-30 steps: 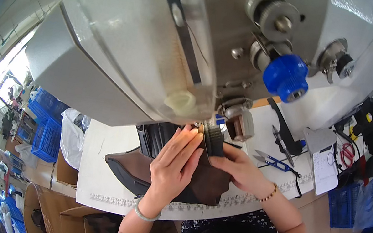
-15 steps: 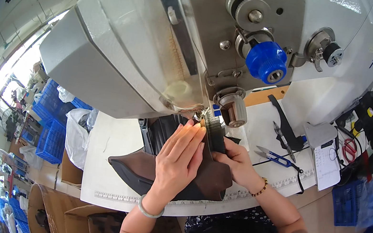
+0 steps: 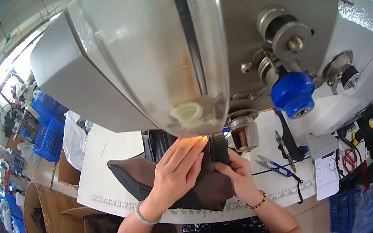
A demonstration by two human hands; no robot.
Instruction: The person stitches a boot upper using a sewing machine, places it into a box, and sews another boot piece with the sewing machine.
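The sewing machine (image 3: 91, 73) sits lower and further right in the frame than it did half a second ago, and its clear cover (image 3: 158, 45) now hides the spot by the left fingertips that was in sight then; both hands keep much the same hold. The leather piece (image 3: 140, 170), dark brown with black parts, lies on the white table (image 3: 107, 145) beneath the machine head, its far end out of sight behind the cover. A pointed brown flap spreads to the left, ridged black folds rise behind it, and a dark, upright edge runs between the two hands. The left hand (image 3: 175, 173), a pale bangle (image 3: 148, 214) at its wrist, rests flat on the piece, its fingers straight and pressed together, the thumb close alongside, the fingertips lit warmly at the cover's lower edge. The right hand (image 3: 238, 176), with a beaded bracelet (image 3: 259, 201) on the wrist, pinches the dark edge between thumb and bent fingers. Blue-handled scissors (image 3: 280, 168) lie to the right, near a slim pointed tool (image 3: 285, 151), while a ruler strip (image 3: 120, 202) runs along the table's near edge.
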